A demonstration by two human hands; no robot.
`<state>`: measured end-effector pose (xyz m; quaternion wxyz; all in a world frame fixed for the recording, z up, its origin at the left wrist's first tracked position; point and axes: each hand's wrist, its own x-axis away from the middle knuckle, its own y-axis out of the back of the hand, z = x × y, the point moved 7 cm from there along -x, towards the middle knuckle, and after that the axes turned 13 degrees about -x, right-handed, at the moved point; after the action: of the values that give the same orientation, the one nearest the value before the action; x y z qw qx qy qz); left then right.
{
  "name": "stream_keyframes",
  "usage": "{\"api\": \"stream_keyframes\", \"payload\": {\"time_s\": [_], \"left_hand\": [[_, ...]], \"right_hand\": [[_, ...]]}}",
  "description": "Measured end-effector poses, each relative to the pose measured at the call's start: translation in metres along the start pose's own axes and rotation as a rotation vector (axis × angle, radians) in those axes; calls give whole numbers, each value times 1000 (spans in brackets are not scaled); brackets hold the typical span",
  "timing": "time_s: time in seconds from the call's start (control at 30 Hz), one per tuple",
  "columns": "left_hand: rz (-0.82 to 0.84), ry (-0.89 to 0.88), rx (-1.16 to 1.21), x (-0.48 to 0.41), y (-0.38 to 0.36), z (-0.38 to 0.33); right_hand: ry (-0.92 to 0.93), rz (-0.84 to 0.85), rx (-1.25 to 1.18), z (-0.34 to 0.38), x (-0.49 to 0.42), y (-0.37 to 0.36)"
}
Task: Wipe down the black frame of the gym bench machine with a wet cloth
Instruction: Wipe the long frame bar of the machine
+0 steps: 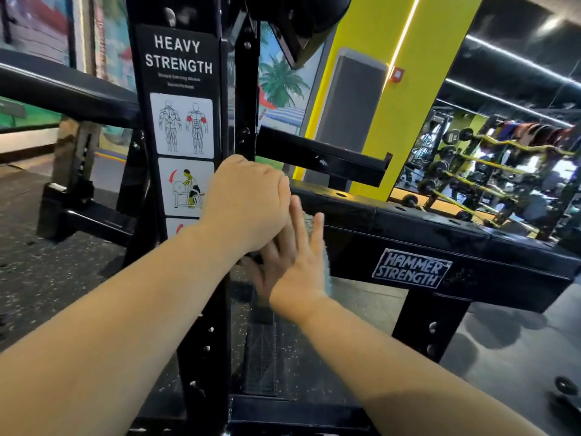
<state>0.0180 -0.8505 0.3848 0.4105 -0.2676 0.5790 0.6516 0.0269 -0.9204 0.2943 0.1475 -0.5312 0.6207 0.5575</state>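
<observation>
A commercial gym floor.
A black steel machine frame point(440, 243) carries a muscle-diagram exercise label point(184, 124); tiered racks of round black dumbbells point(465, 171) line the back, over speckled black rubber flooring point(47, 278).

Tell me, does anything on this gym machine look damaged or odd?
Slightly. The Hammer Strength sticker on the black frame looks scuffed and worn at its edges. The frame's top shows dull smears. Otherwise nothing stands out; the cloth is mostly hidden behind the right hand.
</observation>
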Motion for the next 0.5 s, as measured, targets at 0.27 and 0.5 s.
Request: {"api": "stream_keyframes", "payload": {"time_s": [0.27, 0.5], "left_hand": [[68, -31, 13, -1, 3, -4], [232, -442, -496, -9, 3, 20]], "right_hand": [[-4, -34, 69, -79, 55, 22], [-29, -106, -93, -29, 22, 13]]}}
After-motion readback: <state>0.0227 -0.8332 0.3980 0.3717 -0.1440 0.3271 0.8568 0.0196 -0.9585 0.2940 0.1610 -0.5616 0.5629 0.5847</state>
